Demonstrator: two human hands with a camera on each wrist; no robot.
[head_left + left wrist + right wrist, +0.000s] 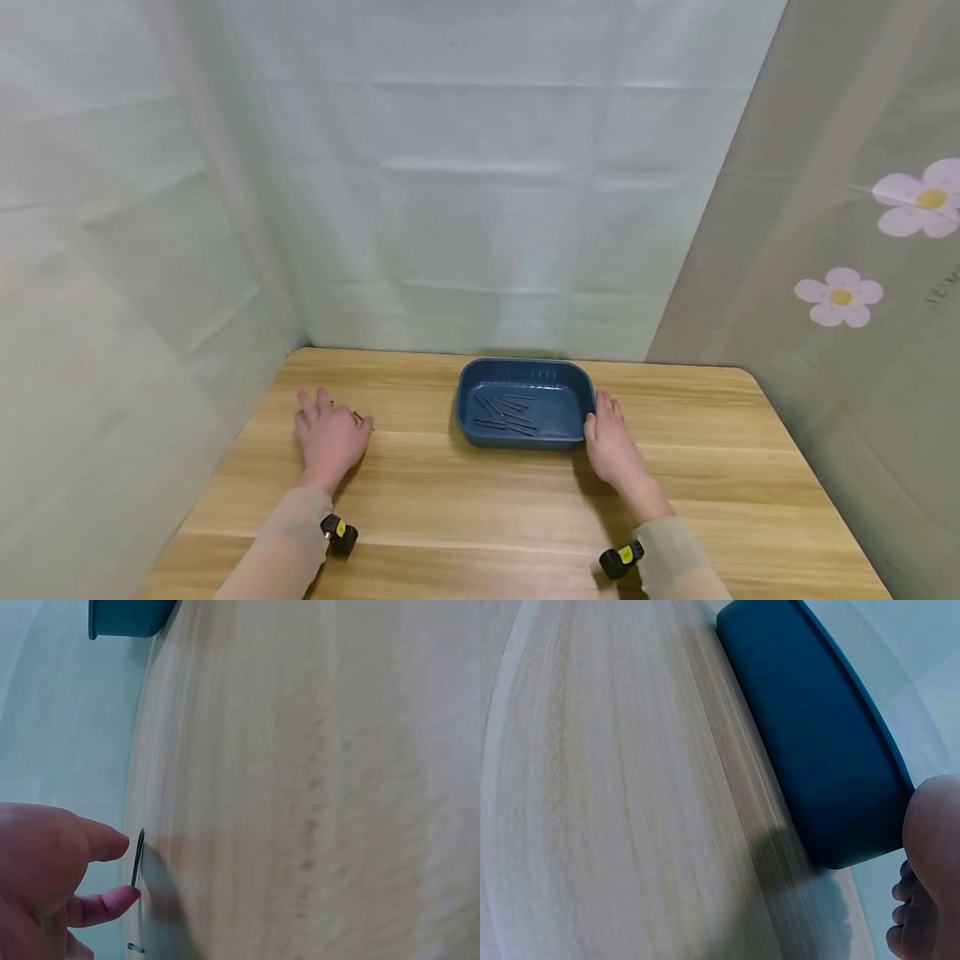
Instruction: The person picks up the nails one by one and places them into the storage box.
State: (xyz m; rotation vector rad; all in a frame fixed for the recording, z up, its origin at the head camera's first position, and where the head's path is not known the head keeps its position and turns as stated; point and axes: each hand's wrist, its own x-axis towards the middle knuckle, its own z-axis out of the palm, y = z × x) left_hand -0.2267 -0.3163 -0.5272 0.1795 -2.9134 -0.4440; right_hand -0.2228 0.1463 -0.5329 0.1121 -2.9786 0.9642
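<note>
A dark blue rectangular dish (558, 417) stands near the table's back edge with several thin dark nails (517, 408) lying loose in it. My right hand (611, 442) rests against the dish's right end, its thumb by the near corner and its fingers along the side. At the left of the table, my left hand (330, 437) reaches down with thumb and forefinger apart. In the left wrist view, a slim nail (138, 856) lies by those two fingertips, one end at a fingertip. A second nail (135, 947) lies lower, partly beyond the hand.
The wooden table (450, 508) has rounded back corners and meets a pale cloth (480, 208) hanging behind it. Cloth also hangs at both sides, with printed flowers (840, 297) on the right. A small black camera (339, 533) is worn on each wrist.
</note>
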